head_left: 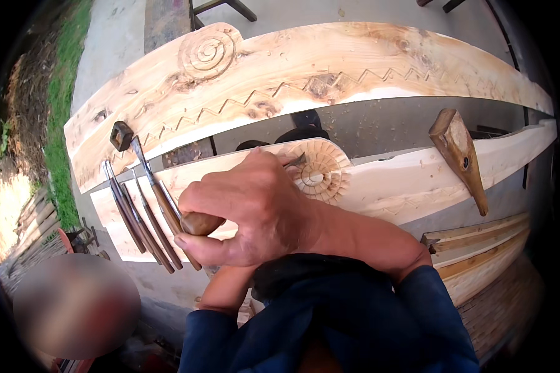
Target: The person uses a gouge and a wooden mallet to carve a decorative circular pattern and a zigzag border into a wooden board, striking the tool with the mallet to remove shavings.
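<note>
My right hand grips a carving tool's rounded wooden handle; the metal blade shows at a carved rosette on the lower pale board. My left forearm passes under my right hand, which hides the left hand. Several wooden-handled chisels lie side by side on that board's left end. A dark square metal piece sits at the edge of the upper board, which bears a spiral and a zigzag. A worn wooden mallet rests across the lower board's right part.
Stacked timber stands at the lower right. Grass and dry branches border the concrete ground on the left. Dark legs of a bench or stool show at the top. A blurred patch covers the lower left.
</note>
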### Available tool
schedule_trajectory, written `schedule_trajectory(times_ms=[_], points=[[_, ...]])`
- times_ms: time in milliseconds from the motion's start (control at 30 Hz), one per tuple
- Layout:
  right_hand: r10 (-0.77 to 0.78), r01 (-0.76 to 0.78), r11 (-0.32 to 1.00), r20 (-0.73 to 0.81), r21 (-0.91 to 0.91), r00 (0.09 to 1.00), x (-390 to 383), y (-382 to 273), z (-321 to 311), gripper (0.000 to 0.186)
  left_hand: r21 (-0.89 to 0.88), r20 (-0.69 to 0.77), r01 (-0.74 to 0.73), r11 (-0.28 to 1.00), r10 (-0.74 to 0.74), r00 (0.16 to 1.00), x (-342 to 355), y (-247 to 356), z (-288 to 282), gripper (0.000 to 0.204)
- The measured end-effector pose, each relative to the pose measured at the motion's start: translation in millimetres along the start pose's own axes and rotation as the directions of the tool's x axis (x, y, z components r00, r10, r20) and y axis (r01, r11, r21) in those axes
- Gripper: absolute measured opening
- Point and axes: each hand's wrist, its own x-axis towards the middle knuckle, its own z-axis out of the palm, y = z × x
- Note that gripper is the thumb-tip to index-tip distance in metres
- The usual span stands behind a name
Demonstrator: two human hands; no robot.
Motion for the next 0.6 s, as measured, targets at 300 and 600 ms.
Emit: schedule_trajectory(times_ms=[300,600], points=[[0.318,-0.151,0.861,-0.282,0.486,0.905,-57.1,-52.2,-95.8,0.062,0.258,-0.109,-0.391,0.883,0.429,0.897,-9.0,25.1,40.6,0.049],[0.245,-0.005,0.799,-0.318,0.602,0.916,-64.4,-21.9,-112.4,0.072,0.366,-0.039,-0.395,0.842,0.438,0.898,-13.7,20.2,49.1,0.048]])
